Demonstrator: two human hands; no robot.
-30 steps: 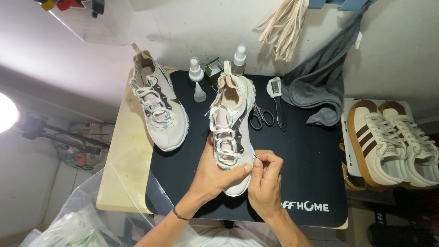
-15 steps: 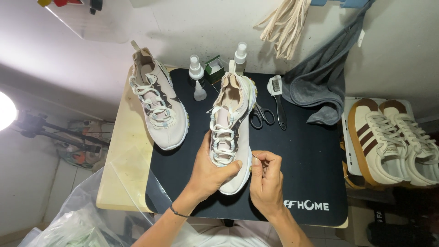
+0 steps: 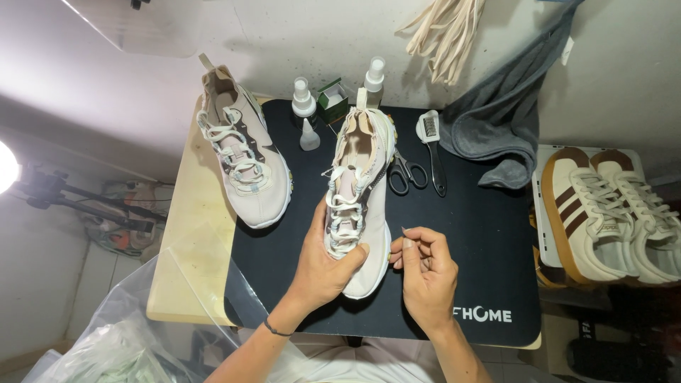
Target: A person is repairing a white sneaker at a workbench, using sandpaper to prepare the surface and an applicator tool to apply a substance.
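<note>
The left hand (image 3: 323, 266) wraps its fingers round the toe of a pale sneaker (image 3: 358, 198) lying on the black mat (image 3: 489, 234), steadying it. Just beside it, the right hand (image 3: 425, 273) pinches something thin, perhaps a lace end; I cannot tell. Scissors (image 3: 404, 174), a brush (image 3: 431, 145), 2 spray bottles (image 3: 303, 103) and a second sneaker (image 3: 245, 159) lie near, none blocking the tabletop.

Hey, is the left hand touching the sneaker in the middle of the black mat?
Touching. The head view shows the left hand wrapped over the sneaker's toe end, thumb pressed across its front.
</note>
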